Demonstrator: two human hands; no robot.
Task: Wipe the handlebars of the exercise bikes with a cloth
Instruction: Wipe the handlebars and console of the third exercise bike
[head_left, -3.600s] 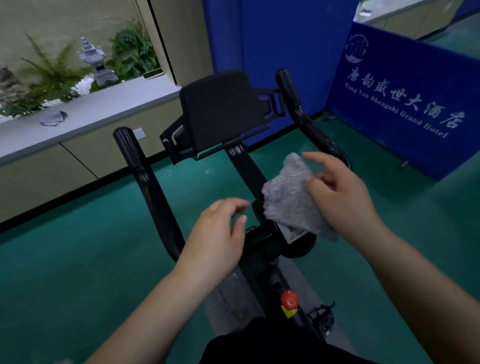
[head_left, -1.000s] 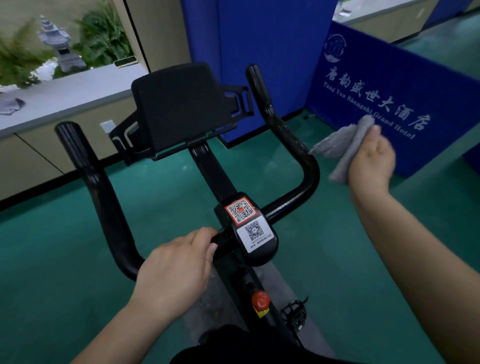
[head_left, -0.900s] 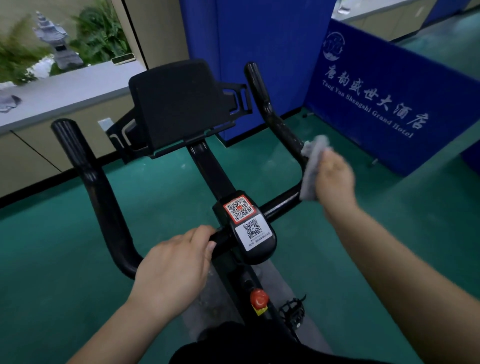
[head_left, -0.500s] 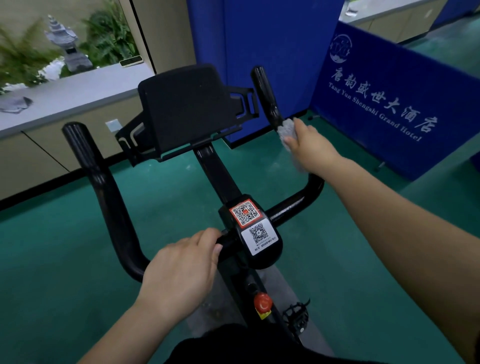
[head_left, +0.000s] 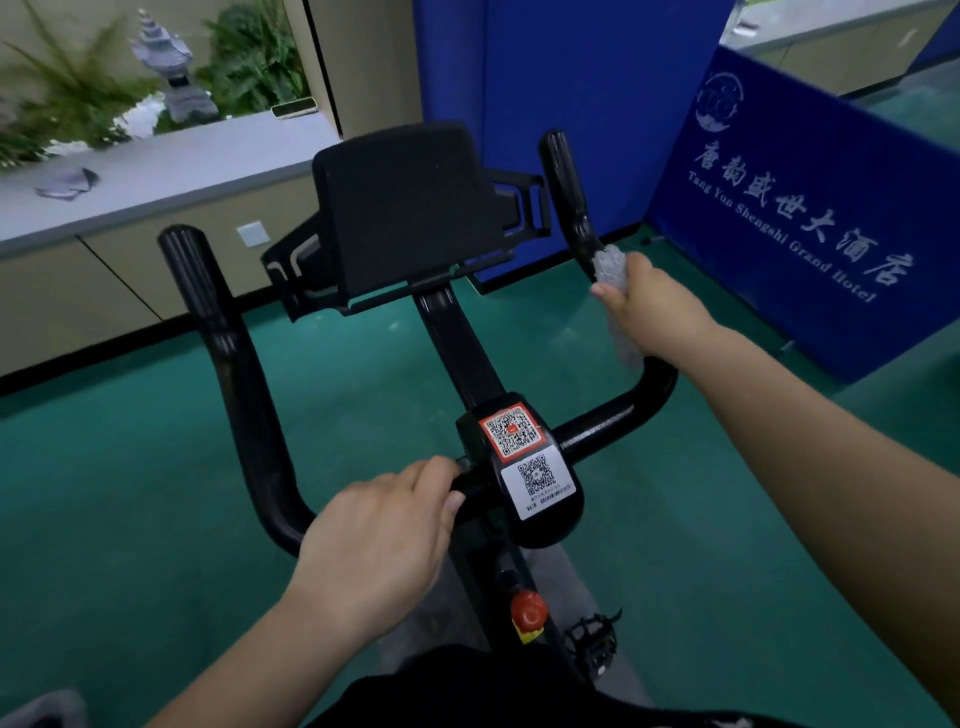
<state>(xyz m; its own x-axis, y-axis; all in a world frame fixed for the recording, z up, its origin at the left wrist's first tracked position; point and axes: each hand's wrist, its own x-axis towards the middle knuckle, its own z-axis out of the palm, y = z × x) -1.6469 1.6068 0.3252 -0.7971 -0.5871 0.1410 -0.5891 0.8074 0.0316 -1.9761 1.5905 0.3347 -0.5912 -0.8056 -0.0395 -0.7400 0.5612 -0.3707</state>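
Right hand (head_left: 657, 312) wraps grey cloth (head_left: 609, 266) round right handlebar (head_left: 569, 192). Left hand (head_left: 379, 535) grips crossbar by QR-code console (head_left: 524, 467). Green floor (head_left: 130, 467), blue hotel banner (head_left: 810, 208), grey ledge (head_left: 171, 166) with plants (head_left: 249, 57) behind.

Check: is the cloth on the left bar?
No, the right hand wraps the cloth around the right bar.

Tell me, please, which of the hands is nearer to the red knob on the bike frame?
Left. The left hand grips the handlebar just above-left of the red knob; the right hand holds the cloth far up the right bar.
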